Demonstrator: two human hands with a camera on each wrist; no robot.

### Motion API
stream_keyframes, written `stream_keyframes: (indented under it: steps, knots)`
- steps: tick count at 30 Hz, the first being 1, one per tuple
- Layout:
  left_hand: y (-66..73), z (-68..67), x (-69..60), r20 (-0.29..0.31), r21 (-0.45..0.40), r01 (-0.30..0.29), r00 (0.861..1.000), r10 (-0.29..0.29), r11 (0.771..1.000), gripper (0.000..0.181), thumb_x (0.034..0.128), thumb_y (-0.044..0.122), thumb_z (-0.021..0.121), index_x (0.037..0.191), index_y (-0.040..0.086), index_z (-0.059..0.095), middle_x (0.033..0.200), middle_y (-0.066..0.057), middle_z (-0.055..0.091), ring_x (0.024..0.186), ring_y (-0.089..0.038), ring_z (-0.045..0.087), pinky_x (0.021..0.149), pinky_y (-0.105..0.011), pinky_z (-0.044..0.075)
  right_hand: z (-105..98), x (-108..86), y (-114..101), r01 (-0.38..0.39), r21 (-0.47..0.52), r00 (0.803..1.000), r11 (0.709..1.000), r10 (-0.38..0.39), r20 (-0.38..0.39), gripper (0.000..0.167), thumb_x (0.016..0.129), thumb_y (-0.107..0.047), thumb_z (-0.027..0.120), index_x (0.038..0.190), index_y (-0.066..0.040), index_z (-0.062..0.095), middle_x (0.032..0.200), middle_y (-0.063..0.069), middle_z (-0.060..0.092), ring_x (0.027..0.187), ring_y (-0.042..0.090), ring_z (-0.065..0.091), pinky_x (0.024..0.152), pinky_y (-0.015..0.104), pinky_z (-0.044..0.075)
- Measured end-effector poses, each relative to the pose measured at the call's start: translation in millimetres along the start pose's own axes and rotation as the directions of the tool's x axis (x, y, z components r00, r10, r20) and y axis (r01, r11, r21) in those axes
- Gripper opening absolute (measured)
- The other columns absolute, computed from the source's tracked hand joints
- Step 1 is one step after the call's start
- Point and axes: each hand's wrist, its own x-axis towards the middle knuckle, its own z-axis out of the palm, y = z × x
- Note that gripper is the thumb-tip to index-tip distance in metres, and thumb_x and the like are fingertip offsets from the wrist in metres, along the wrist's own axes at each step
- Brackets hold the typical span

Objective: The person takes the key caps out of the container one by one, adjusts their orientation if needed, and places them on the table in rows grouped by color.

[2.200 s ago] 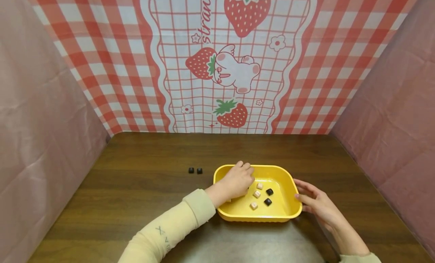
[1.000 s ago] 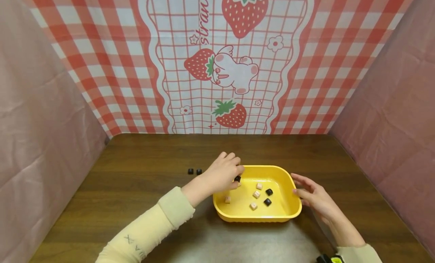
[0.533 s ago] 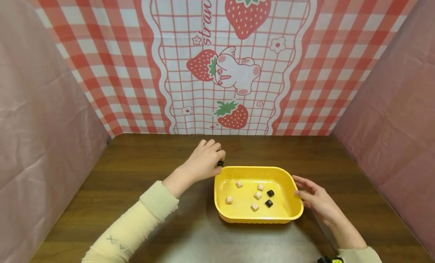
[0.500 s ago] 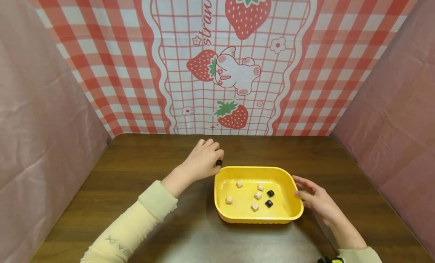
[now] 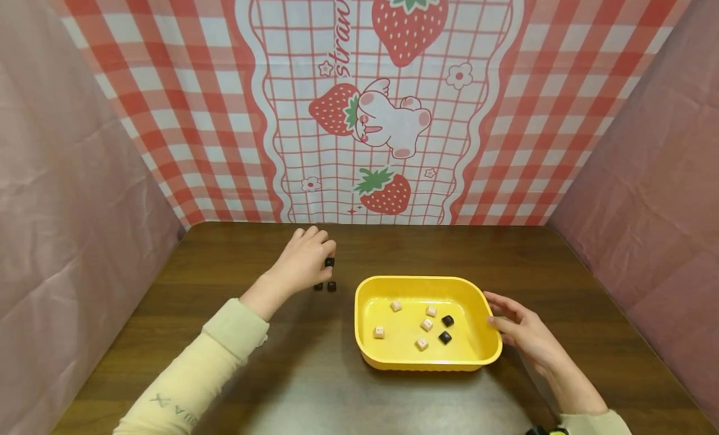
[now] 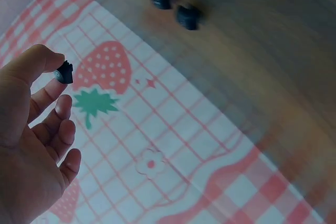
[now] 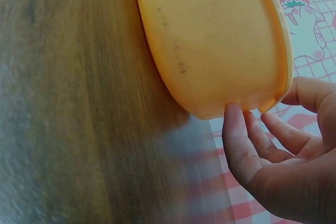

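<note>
My left hand (image 5: 300,260) pinches a small black keycap (image 5: 329,262) between thumb and forefinger, held above the table left of the yellow tray (image 5: 424,366). The left wrist view shows that keycap (image 6: 64,72) at the fingertips, the other fingers loosely bent. Just below the hand, two black keycaps (image 5: 332,286) lie side by side on the table, one partly covered by the hand. My right hand (image 5: 528,332) touches the tray's right end from outside, fingers and thumb spread and relaxed. Inside the tray lie several beige keycaps (image 5: 379,332) and two black keycaps (image 5: 445,337).
The brown wooden table (image 5: 359,397) reaches back to a red-and-white checked cloth (image 5: 208,141) with strawberry prints. Pink fabric hangs on the left (image 5: 73,223) and right (image 5: 646,191) sides.
My left hand has taken a black keycap out of the tray and moved left with it, to above the two on the table. My right hand has stayed at the tray's end.
</note>
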Motion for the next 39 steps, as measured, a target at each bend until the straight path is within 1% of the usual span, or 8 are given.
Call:
stream_keyframes:
  steps: [6,10,17,24,29,34,39]
  knots:
    - [-16.0,13.4,-10.2,0.033,-0.027,0.05,0.998,-0.049,0.998,0.02,0.0734,0.024,0.075,0.083,0.016,0.06,0.085,0.0,0.054,0.08,-0.02,0.043,0.073,-0.036,0.031,-1,-0.2,1,0.007,-0.004,1.0,1.0,-0.007,-0.002,0.062,0.092,-0.019,0.06,0.143,0.001,0.031,0.141,0.03,0.036,0.097,0.006,0.062,0.077,0.031,0.053]
    - [-24.8,23.7,-17.9,0.055,-0.036,0.067,0.996,-0.065,0.997,0.021,0.0724,0.023,0.076,0.083,0.015,0.06,0.084,0.0,0.054,0.08,-0.02,0.043,0.073,-0.036,0.031,-1,0.1,1,0.0,-0.007,1.0,1.0,0.0,-0.002,0.062,0.092,-0.019,0.06,0.143,0.0,0.032,0.142,0.03,0.036,0.097,0.006,0.061,0.077,0.031,0.053]
    - [-33.7,38.2,-24.6,0.075,-0.034,0.069,0.995,-0.067,0.997,0.022,0.0689,0.024,0.075,0.081,0.014,0.061,0.081,0.0,0.053,0.08,-0.021,0.044,0.072,-0.036,0.032,-1,0.2,1,0.004,0.001,1.0,1.0,-0.004,0.001,0.062,0.092,-0.018,0.06,0.143,0.001,0.032,0.141,0.03,0.036,0.098,0.006,0.061,0.077,0.031,0.053]
    - [-40.1,52.9,-27.2,0.118,-0.041,0.061,0.991,-0.056,0.997,0.021,0.0704,0.025,0.075,0.079,0.016,0.058,0.078,0.002,0.049,0.076,-0.019,0.04,0.07,-0.034,0.029,0,0.0,1,0.008,0.003,1.0,1.0,-0.008,0.003,0.061,0.092,-0.018,0.06,0.143,0.002,0.032,0.14,0.03,0.036,0.097,0.007,0.062,0.077,0.031,0.053]
    - [-42.2,56.4,-29.0,0.148,-0.053,0.059,0.988,-0.051,0.997,0.022,0.0704,0.025,0.076,0.078,0.015,0.058,0.077,0.002,0.049,0.075,-0.018,0.039,0.068,-0.033,0.028,0,0.1,1,0.006,0.005,1.0,1.0,-0.006,-0.003,0.061,0.092,-0.018,0.06,0.143,0.001,0.032,0.14,0.03,0.037,0.097,0.007,0.062,0.077,0.031,0.053]
    - [-43.5,57.9,-30.5,0.188,-0.063,0.08,0.98,-0.067,0.995,0.021,0.0696,0.023,0.076,0.077,0.015,0.058,0.076,0.002,0.049,0.074,-0.019,0.039,0.067,-0.033,0.027,1,-0.2,1,-0.003,0.008,1.0,1.0,0.003,-0.002,0.062,0.092,-0.019,0.06,0.143,0.001,0.032,0.14,0.03,0.037,0.098,0.007,0.062,0.077,0.03,0.053]
    - [-45.6,60.9,-30.6,0.217,-0.071,0.094,0.973,-0.077,0.993,0.02,0.0713,0.023,0.075,0.076,0.015,0.057,0.076,0.003,0.048,0.073,-0.019,0.037,0.068,-0.033,0.025,1,-0.1,0,-0.009,0.016,1.0,1.0,0.009,-0.005,0.062,0.092,-0.019,0.061,0.143,0.0,0.032,0.141,0.029,0.037,0.098,0.007,0.062,0.078,0.03,0.053]
